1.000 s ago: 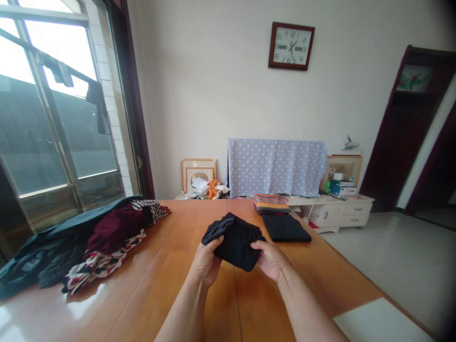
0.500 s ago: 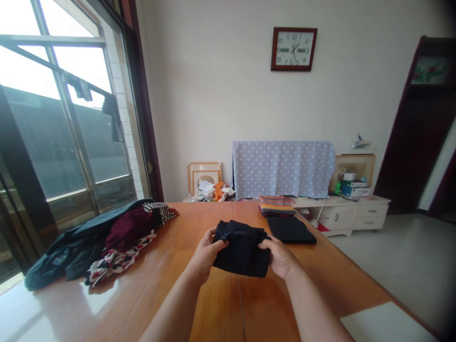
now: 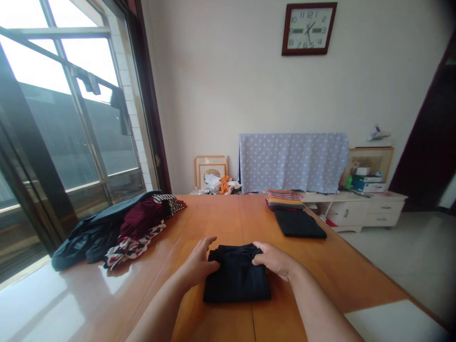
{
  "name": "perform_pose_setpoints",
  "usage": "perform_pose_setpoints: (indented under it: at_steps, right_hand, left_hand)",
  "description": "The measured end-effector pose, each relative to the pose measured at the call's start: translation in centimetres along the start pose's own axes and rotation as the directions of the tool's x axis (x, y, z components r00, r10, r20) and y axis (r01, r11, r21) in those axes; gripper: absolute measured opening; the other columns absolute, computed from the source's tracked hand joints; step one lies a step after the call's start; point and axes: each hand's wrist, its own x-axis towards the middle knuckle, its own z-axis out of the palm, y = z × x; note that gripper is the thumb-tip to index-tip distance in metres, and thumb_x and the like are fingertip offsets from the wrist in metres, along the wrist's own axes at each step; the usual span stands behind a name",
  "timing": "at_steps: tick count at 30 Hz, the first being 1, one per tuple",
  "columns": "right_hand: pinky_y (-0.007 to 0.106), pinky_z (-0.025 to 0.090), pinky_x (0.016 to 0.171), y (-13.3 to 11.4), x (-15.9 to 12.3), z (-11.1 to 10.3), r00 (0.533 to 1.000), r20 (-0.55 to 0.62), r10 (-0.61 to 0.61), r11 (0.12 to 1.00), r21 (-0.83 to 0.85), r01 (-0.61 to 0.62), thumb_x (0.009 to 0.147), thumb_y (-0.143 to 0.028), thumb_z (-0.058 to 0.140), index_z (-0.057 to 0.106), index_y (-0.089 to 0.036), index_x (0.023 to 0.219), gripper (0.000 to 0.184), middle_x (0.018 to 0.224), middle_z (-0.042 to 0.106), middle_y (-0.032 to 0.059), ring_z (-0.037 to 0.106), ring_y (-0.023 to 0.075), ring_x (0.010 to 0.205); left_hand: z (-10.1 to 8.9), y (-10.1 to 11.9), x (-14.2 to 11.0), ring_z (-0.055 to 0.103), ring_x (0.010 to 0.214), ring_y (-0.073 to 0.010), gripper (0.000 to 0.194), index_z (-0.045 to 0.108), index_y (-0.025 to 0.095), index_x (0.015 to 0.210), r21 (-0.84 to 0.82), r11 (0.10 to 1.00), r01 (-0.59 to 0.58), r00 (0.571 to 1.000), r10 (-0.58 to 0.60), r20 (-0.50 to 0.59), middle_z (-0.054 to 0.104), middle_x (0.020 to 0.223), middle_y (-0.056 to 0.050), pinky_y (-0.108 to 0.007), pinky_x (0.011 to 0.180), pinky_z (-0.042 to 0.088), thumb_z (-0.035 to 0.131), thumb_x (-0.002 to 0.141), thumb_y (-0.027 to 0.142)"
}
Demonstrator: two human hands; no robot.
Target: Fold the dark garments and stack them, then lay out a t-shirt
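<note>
A folded black garment (image 3: 237, 280) lies flat on the orange wooden table (image 3: 213, 213), close to the near edge of my view. My left hand (image 3: 198, 262) rests against the garment's left side with its fingers spread, not gripping the cloth. My right hand (image 3: 273, 260) lies over the garment's upper right corner, and its fingers press on the fabric. The cloth under that hand is hidden.
A folded black cloth (image 3: 299, 224) and a folded striped cloth (image 3: 284, 199) lie at the table's far right. A heap of dark, maroon and patterned clothes (image 3: 117, 232) lies at the left. A white sheet (image 3: 395, 323) covers the near right corner.
The black garment has come down from my hands and now lies flat on the table. My left hand has let go of it, and my right hand presses on top.
</note>
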Motion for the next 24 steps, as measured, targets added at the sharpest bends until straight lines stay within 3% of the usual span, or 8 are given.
perform_pose_setpoints:
  at_steps: [3, 6, 9, 12, 15, 19, 24]
  right_hand:
    - [0.024, 0.042, 0.064, -0.4, -0.3, -0.2, 0.999, 0.040, -0.015, 1.000, -0.006, 0.015, 0.065, -0.016, 0.064, 0.067, -0.021, 0.098, 0.033, 0.080, 0.067, -0.0015, 0.058, 0.0152, 0.073]
    - [0.027, 0.044, 0.067, -0.4, -0.3, -0.6, 0.998, 0.058, 0.009, 1.000, -0.011, -0.008, 0.069, -0.022, 0.068, 0.065, -0.021, 0.105, 0.036, 0.091, 0.069, 0.0014, 0.060, 0.0171, 0.078]
    - [0.031, 0.046, 0.078, -0.2, 0.0, -1.4, 0.993, -0.115, -0.025, 0.997, -0.078, 0.016, 0.066, -0.029, 0.078, 0.063, -0.021, 0.112, 0.049, 0.105, 0.066, 0.0052, 0.060, 0.0199, 0.091]
    - [0.034, 0.045, 0.086, 0.2, 0.3, -1.9, 0.965, -0.246, -0.092, 0.982, -0.185, 0.046, 0.062, -0.036, 0.084, 0.066, -0.020, 0.105, 0.049, 0.107, 0.063, 0.0063, 0.058, 0.0217, 0.097]
    - [0.033, 0.044, 0.084, 0.4, 0.3, -1.7, 0.968, -0.238, -0.077, 0.971, -0.240, 0.018, 0.062, -0.042, 0.085, 0.068, -0.020, 0.098, 0.045, 0.096, 0.064, 0.0037, 0.056, 0.0211, 0.091]
    - [0.030, 0.042, 0.075, 0.1, 0.1, -0.9, 0.988, -0.150, -0.030, 0.981, -0.196, 0.000, 0.065, -0.035, 0.082, 0.069, -0.021, 0.092, 0.033, 0.081, 0.065, 0.0000, 0.055, 0.0185, 0.078]
    - [0.026, 0.037, 0.067, -1.5, -0.8, -0.6, 0.998, 0.007, -0.069, 0.980, -0.186, 0.070, 0.066, -0.023, 0.073, 0.070, -0.023, 0.085, 0.019, 0.070, 0.061, -0.0038, 0.051, 0.0154, 0.070]
  left_hand:
    - [0.0, 1.1, 0.8, 0.041, 0.136, -0.0333, 0.071, 0.068, 0.030, 0.123, -0.012, 0.993, -0.118, 0.984, 0.118, 0.130, 0.054, 0.140, -0.009, -0.042, 0.115, 0.028, 0.081, 0.055, 0.013]
    - [0.2, 0.6, 1.2, 0.045, 0.133, -0.0347, 0.056, 0.074, 0.028, 0.110, -0.047, 0.994, -0.096, 0.980, 0.103, 0.171, 0.060, 0.132, -0.010, -0.044, 0.117, 0.025, 0.082, 0.055, 0.015]
    - [0.5, -1.0, 1.3, 0.054, 0.120, -0.0328, 0.047, 0.074, 0.026, 0.100, -0.210, 0.977, -0.020, 0.984, 0.056, 0.170, 0.069, 0.109, -0.007, -0.043, 0.111, 0.035, 0.083, 0.055, 0.018]
    - [0.4, -1.9, 1.5, 0.057, 0.112, -0.0304, 0.048, 0.072, 0.025, 0.101, -0.339, 0.940, 0.023, 0.989, 0.029, 0.148, 0.069, 0.099, -0.006, -0.039, 0.104, 0.041, 0.083, 0.055, 0.018]
    - [0.2, -1.7, 2.0, 0.057, 0.108, -0.0293, 0.049, 0.073, 0.026, 0.105, -0.186, 0.981, -0.054, 0.991, 0.076, 0.113, 0.067, 0.101, -0.007, -0.037, 0.101, 0.040, 0.084, 0.057, 0.021]
    - [0.1, -1.1, 2.4, 0.056, 0.102, -0.0288, 0.044, 0.074, 0.027, 0.107, 0.102, 0.980, -0.173, 0.970, 0.151, 0.190, 0.065, 0.100, -0.007, -0.037, 0.097, 0.041, 0.081, 0.063, 0.029]
    - [0.1, -0.9, 2.1, 0.055, 0.107, -0.0276, 0.047, 0.069, 0.028, 0.110, 0.160, 0.959, -0.235, 0.956, 0.197, 0.219, 0.064, 0.110, -0.006, -0.037, 0.098, 0.041, 0.074, 0.064, 0.021]
